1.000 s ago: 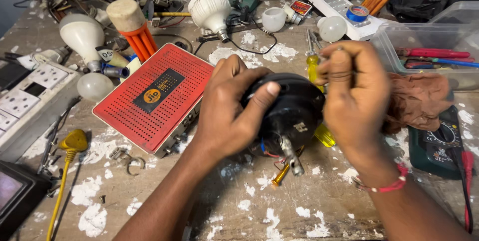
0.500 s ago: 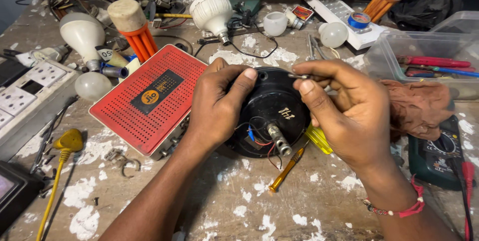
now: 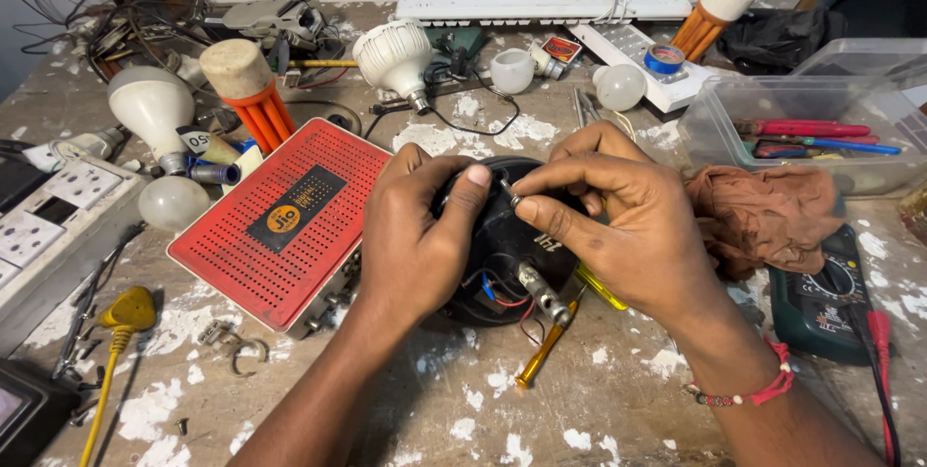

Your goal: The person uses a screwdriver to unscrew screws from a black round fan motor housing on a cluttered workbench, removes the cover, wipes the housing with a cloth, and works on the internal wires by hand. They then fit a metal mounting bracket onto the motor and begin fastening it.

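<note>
Here, counter (image 3: 541, 428) – paint-flecked, cluttered | red box (image 3: 280, 221) – just left of motor | black motor (image 3: 507, 245) – mid-counter, left hand (image 3: 415, 235) clasping its side | right hand (image 3: 618, 216) – fingertips pinching small screw (image 3: 510, 193) atop motor

Paint-flecked wooden workbench (image 3: 502, 419): red perforated box (image 3: 280, 221), bulbs (image 3: 150, 105), brown rag (image 3: 768, 216), multimeter (image 3: 826, 298), clear tub (image 3: 821, 124).

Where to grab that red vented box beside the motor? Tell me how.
Grip the red vented box across its two long edges, coming from above on its left side. It lies flat and tilted, wide-faced; the left hand crowds its right corner, so the far-left half is freer.
</note>
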